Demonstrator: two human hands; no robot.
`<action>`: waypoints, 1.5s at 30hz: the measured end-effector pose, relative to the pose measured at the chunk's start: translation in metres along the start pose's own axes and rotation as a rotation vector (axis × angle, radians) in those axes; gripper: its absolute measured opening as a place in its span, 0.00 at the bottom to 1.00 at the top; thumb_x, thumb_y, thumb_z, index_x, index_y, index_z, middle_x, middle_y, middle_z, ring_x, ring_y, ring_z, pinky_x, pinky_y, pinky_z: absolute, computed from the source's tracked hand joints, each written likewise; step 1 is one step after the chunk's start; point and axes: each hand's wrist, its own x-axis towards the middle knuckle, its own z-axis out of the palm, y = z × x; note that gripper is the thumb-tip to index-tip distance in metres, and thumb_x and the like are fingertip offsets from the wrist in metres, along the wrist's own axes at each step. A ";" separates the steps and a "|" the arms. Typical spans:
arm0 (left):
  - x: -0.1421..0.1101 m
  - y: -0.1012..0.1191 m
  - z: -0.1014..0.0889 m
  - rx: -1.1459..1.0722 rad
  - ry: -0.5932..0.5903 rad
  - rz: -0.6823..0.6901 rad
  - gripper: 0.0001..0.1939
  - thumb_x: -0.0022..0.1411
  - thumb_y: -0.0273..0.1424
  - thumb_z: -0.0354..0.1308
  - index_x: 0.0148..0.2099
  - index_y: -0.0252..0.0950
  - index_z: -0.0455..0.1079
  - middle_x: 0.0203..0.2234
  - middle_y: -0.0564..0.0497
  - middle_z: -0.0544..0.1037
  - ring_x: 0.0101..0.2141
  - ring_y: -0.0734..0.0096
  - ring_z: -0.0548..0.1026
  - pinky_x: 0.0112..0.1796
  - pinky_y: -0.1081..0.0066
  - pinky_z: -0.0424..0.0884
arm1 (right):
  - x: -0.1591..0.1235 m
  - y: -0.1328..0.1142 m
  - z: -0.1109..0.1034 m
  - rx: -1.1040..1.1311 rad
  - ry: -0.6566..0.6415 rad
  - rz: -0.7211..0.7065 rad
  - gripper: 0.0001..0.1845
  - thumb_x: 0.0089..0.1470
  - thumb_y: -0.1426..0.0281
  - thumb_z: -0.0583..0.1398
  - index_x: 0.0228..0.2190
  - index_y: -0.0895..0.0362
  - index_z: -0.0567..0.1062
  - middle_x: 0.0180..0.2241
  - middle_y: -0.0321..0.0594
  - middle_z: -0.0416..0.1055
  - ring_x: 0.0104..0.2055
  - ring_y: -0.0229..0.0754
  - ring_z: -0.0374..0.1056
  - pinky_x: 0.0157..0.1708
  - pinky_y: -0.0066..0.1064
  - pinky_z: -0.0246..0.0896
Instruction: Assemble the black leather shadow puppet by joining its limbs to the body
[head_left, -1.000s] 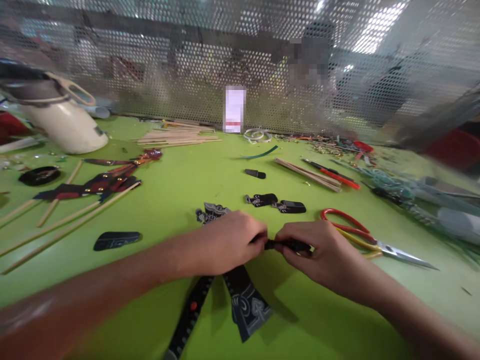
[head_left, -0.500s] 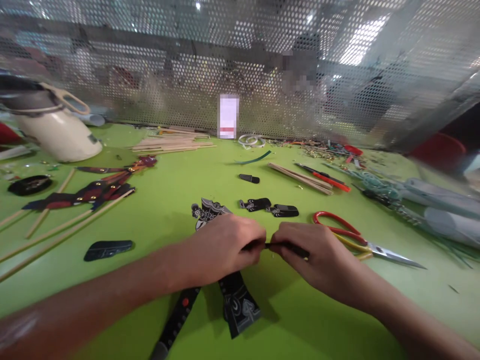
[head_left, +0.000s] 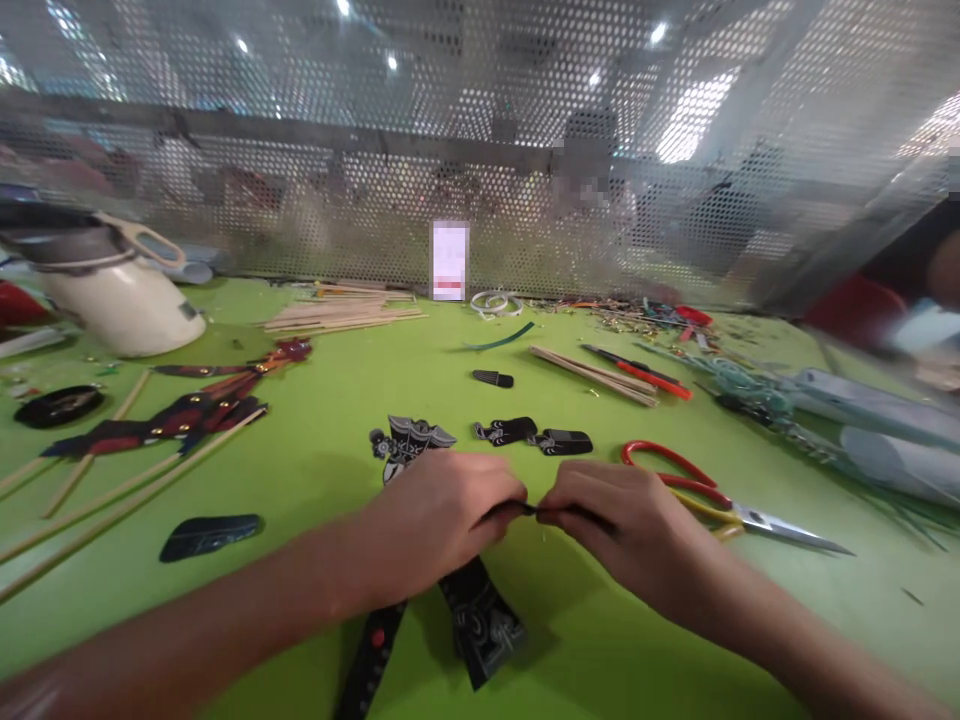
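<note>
My left hand (head_left: 457,515) and my right hand (head_left: 611,510) meet fingertip to fingertip over the table. Both are pinched on a thin black piece (head_left: 529,510), mostly hidden by the fingers. Beneath my left hand lies a black flat puppet with white line patterns: its crowned head (head_left: 412,438) shows beyond the hand, and a flared black part (head_left: 486,630) shows on the near side. A black strip (head_left: 367,655) with a red dot runs toward the near edge. Two loose black puppet pieces (head_left: 504,430) lie just beyond the hands.
Scissors (head_left: 750,515) with red and yellow handles lie right of my right hand. A craft knife (head_left: 637,372) and thin sticks (head_left: 592,375) are farther back. At left are a dark red jointed puppet (head_left: 187,405), a black piece (head_left: 210,536) and a cream jug (head_left: 124,305). Perforated metal rises behind.
The camera view has tilted up a little, so everything sits lower in the picture. Both hands keep their pinch on the thin black piece, with only a slight shift of the fingers.
</note>
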 end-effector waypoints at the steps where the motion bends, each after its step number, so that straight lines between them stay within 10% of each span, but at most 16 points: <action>1: -0.001 0.001 -0.001 0.074 -0.064 0.012 0.05 0.69 0.24 0.55 0.40 0.34 0.72 0.31 0.53 0.76 0.31 0.70 0.73 0.32 0.70 0.66 | -0.002 -0.001 0.000 -0.071 -0.048 -0.063 0.10 0.64 0.76 0.55 0.31 0.60 0.73 0.28 0.38 0.69 0.29 0.36 0.62 0.30 0.29 0.54; 6: -0.003 0.006 0.002 0.422 -0.068 0.154 0.06 0.64 0.21 0.58 0.34 0.35 0.68 0.27 0.54 0.72 0.25 0.67 0.68 0.26 0.67 0.59 | -0.005 -0.001 0.003 -0.321 -0.113 -0.196 0.12 0.64 0.80 0.51 0.30 0.59 0.69 0.28 0.39 0.65 0.29 0.38 0.57 0.29 0.33 0.49; 15: 0.002 0.004 -0.007 0.411 0.152 0.370 0.11 0.72 0.24 0.48 0.37 0.31 0.70 0.28 0.51 0.73 0.27 0.69 0.67 0.27 0.68 0.59 | -0.001 0.009 -0.003 -0.104 0.117 -0.149 0.11 0.61 0.77 0.59 0.46 0.58 0.74 0.34 0.40 0.73 0.35 0.39 0.69 0.35 0.30 0.62; 45: 0.001 0.018 -0.015 0.444 0.271 0.383 0.14 0.71 0.22 0.49 0.34 0.28 0.74 0.24 0.50 0.71 0.26 0.69 0.68 0.27 0.66 0.62 | 0.001 -0.007 0.004 0.267 0.270 -0.004 0.09 0.55 0.81 0.61 0.37 0.58 0.77 0.32 0.39 0.69 0.34 0.38 0.66 0.32 0.30 0.61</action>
